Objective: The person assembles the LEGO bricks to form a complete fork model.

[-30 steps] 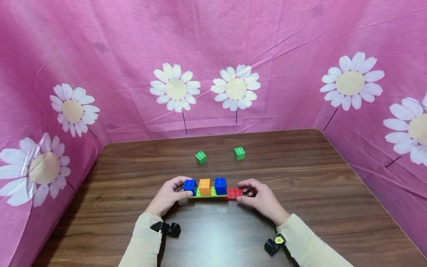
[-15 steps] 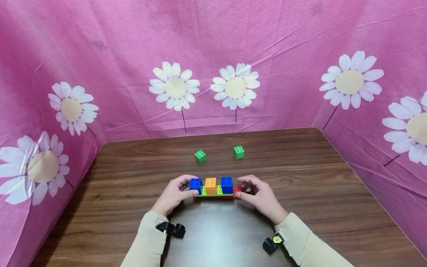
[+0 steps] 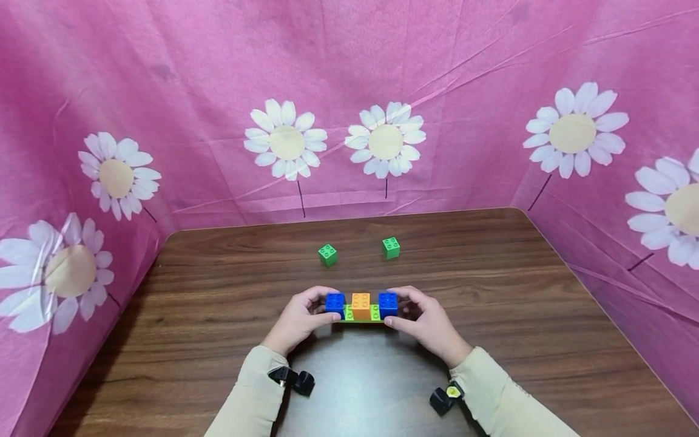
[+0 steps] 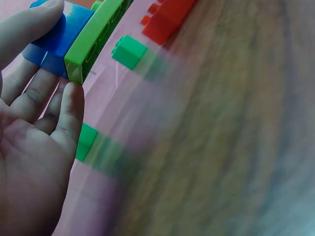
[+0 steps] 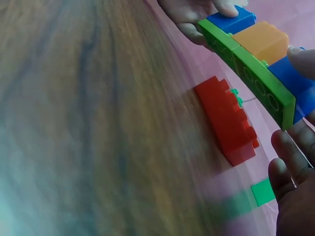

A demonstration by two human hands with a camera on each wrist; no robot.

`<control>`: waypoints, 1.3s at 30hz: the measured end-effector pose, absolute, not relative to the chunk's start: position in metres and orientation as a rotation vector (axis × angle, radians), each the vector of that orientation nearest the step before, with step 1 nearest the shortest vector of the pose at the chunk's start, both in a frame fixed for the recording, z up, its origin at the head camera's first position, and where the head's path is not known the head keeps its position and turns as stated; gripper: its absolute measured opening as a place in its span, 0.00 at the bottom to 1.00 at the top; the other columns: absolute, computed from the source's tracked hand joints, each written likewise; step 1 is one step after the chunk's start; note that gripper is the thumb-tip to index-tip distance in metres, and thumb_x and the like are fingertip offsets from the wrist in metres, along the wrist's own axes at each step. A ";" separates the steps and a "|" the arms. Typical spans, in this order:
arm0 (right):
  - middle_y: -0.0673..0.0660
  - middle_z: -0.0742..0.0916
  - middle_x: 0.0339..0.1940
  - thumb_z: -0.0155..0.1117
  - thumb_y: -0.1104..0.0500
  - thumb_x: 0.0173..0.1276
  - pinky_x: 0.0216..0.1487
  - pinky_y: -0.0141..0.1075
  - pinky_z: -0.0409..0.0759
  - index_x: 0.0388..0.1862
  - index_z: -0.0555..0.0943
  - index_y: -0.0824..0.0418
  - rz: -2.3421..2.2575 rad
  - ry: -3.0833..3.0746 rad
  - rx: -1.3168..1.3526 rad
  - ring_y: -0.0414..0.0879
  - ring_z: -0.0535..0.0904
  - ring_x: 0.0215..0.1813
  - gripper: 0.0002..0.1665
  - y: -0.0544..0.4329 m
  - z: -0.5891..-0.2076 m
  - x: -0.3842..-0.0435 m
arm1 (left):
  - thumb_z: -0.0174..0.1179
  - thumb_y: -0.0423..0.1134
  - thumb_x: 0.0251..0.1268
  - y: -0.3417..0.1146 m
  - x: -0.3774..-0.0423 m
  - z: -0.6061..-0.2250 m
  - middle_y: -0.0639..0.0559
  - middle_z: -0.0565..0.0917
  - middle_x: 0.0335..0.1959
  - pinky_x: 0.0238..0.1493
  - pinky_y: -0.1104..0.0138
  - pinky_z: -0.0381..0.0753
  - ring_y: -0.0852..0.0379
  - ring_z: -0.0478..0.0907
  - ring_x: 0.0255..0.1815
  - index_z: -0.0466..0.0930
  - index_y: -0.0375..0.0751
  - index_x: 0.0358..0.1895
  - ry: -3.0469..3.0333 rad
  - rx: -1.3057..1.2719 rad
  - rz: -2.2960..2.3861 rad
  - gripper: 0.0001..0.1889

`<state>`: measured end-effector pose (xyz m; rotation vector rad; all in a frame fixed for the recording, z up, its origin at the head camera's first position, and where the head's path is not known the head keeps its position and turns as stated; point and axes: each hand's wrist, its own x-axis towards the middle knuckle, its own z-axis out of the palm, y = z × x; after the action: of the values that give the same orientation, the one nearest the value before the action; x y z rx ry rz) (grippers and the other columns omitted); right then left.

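A light green plate [image 3: 349, 313] carries a blue brick at each end and an orange brick [image 3: 361, 306] in the middle. My left hand [image 3: 297, 318] pinches the left blue brick [image 3: 335, 305] between thumb and fingers. At the other end, my right hand [image 3: 431, 321] holds the right blue brick [image 3: 388, 305], thumb on the near side and fingers behind. In the right wrist view, a long red brick [image 5: 224, 123] lies on the table below the plate, with a gap between them. The head view hides the red brick behind the plate.
Two green bricks stand apart farther back on the wooden table [image 3: 246, 261], one left [image 3: 327, 255] and one right [image 3: 391, 247]. Pink flowered cloth [image 3: 338, 67] surrounds the table's back and sides.
The plate with its three bricks has moved right with my left hand, over the red brick. My right hand, earlier at the red brick's end, now holds the right blue brick.
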<state>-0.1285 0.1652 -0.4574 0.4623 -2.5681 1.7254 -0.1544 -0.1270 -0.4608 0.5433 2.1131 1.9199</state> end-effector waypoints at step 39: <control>0.58 0.83 0.45 0.68 0.72 0.60 0.45 0.33 0.78 0.53 0.79 0.60 1.754 -2.561 0.386 0.47 0.79 0.43 0.23 0.180 -0.466 -0.133 | 0.67 0.25 0.62 -0.092 -0.147 -0.474 0.36 0.82 0.54 0.58 0.65 0.79 0.47 0.80 0.55 0.75 0.32 0.64 2.158 0.527 2.042 0.25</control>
<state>-0.1326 0.1804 -0.4661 0.3862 -2.5613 1.7536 -0.1474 -0.0923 -0.4738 0.5266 2.1582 2.0416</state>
